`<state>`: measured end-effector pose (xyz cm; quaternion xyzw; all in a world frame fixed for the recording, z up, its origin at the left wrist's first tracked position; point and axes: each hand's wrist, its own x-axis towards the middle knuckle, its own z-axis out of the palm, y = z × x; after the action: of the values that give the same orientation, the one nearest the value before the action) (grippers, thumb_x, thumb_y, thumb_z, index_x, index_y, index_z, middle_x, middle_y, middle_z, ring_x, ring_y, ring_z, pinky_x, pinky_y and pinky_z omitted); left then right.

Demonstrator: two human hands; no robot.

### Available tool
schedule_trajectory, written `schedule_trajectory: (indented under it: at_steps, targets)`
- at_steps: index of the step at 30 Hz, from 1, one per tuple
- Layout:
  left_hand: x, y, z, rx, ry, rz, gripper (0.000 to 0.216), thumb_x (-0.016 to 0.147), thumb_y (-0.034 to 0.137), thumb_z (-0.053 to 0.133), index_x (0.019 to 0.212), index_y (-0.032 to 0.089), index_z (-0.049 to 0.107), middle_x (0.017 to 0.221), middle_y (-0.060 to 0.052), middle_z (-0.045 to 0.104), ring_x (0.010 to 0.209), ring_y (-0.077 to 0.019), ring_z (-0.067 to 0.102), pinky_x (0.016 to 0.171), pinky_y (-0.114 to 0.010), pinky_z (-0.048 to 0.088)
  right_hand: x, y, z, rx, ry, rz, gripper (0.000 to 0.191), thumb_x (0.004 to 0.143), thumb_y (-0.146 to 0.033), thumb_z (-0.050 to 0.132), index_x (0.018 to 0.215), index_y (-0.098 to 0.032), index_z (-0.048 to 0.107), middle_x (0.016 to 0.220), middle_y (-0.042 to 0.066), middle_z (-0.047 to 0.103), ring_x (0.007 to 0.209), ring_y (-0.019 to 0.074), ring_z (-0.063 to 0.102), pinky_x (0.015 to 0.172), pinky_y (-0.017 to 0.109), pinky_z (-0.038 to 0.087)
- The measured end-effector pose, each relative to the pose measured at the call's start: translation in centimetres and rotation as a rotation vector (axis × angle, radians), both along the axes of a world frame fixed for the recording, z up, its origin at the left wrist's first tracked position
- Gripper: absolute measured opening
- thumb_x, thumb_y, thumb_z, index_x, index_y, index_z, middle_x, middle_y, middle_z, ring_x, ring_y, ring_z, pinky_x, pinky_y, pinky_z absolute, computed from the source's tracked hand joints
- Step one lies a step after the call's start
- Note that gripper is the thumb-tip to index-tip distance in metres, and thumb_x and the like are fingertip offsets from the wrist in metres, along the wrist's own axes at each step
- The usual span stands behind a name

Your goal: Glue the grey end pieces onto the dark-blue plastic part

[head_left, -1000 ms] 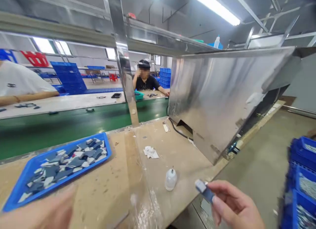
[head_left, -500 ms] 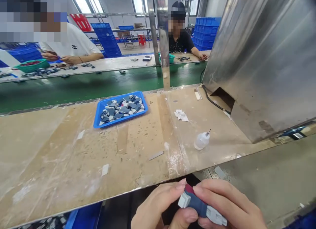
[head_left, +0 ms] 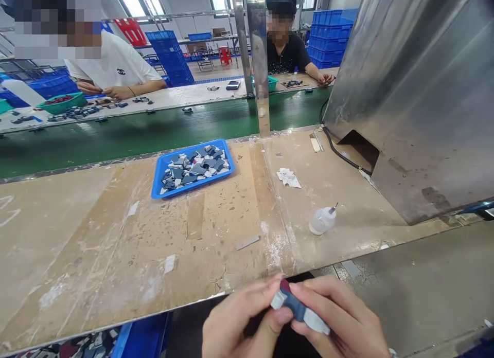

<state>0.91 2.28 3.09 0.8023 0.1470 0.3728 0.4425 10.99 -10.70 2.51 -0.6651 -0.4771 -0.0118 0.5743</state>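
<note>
In the head view we hold a small part [head_left: 299, 310] between both our hands at the bottom edge of the picture, just off the near edge of the workbench [head_left: 96, 255]. The part is dark blue in the middle with a light grey end on each side, and a bit of red shows at its upper left end. It lies slanted, its upper end to the left and its lower end to the right.

Our left hand [head_left: 239, 324] pinches the upper left end, thumb under and fingers over it. Our right hand [head_left: 343, 322] is closed on the lower right end, with the fingers lying along the top of the part. The two hands touch each other around it, so the part sits between them.

On the bench beyond our hands lies a small white squeeze bottle [head_left: 322, 220] on its side, well apart from the part. Farther back stands a blue tray [head_left: 158, 185] filled with grey and blue pieces, and a crumpled white scrap [head_left: 288, 177] lies to its right. A large metal housing [head_left: 417, 90] rises at the right. Behind the green conveyor belt [head_left: 154, 131], two other people sit at the far bench.
</note>
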Motion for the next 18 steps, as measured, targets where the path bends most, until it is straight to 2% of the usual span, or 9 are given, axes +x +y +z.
schedule_trajectory:
  at_steps: [2,4,6,7,8,10,13,15,18]
  targets:
    - [0.3,1.8,-0.3,0.018,0.096,-0.027,0.02,0.09,0.021,0.07,0.107,0.033,0.073,0.101,0.0,0.079,0.09,-0.0189,0.077,0.083,-0.027,0.065,1.4,-0.1,-0.6,-0.005,-0.088,0.068,0.037,0.098,-0.039,0.065,0.13,-0.02,0.063,0.097,0.01,0.071,0.084,0.0179,0.073,0.074,0.021,0.061]
    - [0.8,3.5,-0.6,0.051,0.162,-0.024,0.02,0.093,0.02,0.066,0.107,0.032,0.073,0.106,-0.001,0.077,0.098,-0.0183,0.075,0.082,-0.024,0.064,2.7,-0.7,-1.8,-0.015,-0.099,0.009,0.04,0.094,-0.049,0.067,0.122,-0.021,0.066,0.099,0.008,0.068,0.086,0.0175,0.071,0.076,0.02,0.06]
    - [1.3,4.9,-0.8,0.093,0.219,-0.046,0.019,0.095,0.021,0.06,0.107,0.029,0.072,0.109,-0.004,0.074,0.104,-0.0194,0.072,0.081,-0.025,0.063,4.0,-1.4,-3.3,-0.05,0.001,-0.177,0.025,0.096,-0.041,0.067,0.114,-0.024,0.066,0.099,0.005,0.064,0.084,0.0155,0.067,0.077,0.021,0.057]
    - [1.4,5.4,-1.0,0.111,0.254,-0.075,0.019,0.096,0.021,0.058,0.107,0.028,0.072,0.108,-0.005,0.073,0.104,-0.0199,0.071,0.082,-0.026,0.063,4.6,-1.8,-4.0,-0.048,0.079,-0.315,0.02,0.096,-0.037,0.067,0.111,-0.024,0.064,0.098,0.004,0.062,0.085,0.0159,0.065,0.078,0.023,0.056]
    - [1.6,5.8,-1.1,0.126,0.289,-0.109,0.019,0.098,0.022,0.056,0.107,0.028,0.071,0.106,-0.006,0.072,0.103,-0.0202,0.071,0.082,-0.028,0.063,5.2,-2.0,-4.5,-0.05,0.161,-0.433,0.023,0.094,-0.037,0.068,0.112,-0.024,0.062,0.1,0.004,0.06,0.086,0.0171,0.063,0.08,0.026,0.055]
    - [1.7,6.0,-1.2,0.133,0.341,-0.172,0.02,0.099,0.022,0.052,0.108,0.027,0.069,0.102,-0.007,0.07,0.1,-0.0207,0.069,0.083,-0.031,0.061,6.4,-2.0,-5.1,-0.082,0.312,-0.542,0.043,0.089,-0.044,0.073,0.122,-0.025,0.055,0.111,0.007,0.058,0.096,0.0222,0.06,0.088,0.036,0.053]
    - [1.5,5.6,-1.2,0.115,0.39,-0.194,0.022,0.102,0.024,0.048,0.112,0.029,0.066,0.106,-0.007,0.069,0.104,-0.0209,0.067,0.087,-0.033,0.06,7.7,-1.0,-4.6,-0.165,0.384,-0.5,0.067,0.081,-0.055,0.077,0.133,-0.027,0.047,0.132,0.01,0.052,0.108,0.0289,0.055,0.099,0.051,0.045]
    - [1.4,5.0,-1.2,0.124,0.422,-0.174,0.02,0.101,0.029,0.051,0.115,0.03,0.064,0.111,-0.007,0.069,0.109,-0.022,0.067,0.091,-0.035,0.06,8.1,0.0,-4.0,-0.201,0.358,-0.447,0.067,0.081,-0.056,0.075,0.134,-0.028,0.046,0.136,0.009,0.052,0.111,0.0295,0.055,0.1,0.053,0.043]
    - [1.2,4.2,-1.5,0.173,0.401,-0.132,0.025,0.094,0.035,0.065,0.119,0.029,0.063,0.116,-0.008,0.069,0.11,-0.025,0.068,0.089,-0.037,0.062,8.5,1.0,-3.5,-0.259,0.307,-0.389,0.058,0.084,-0.053,0.072,0.131,-0.027,0.048,0.131,0.008,0.058,0.115,0.0291,0.056,0.102,0.05,0.044]
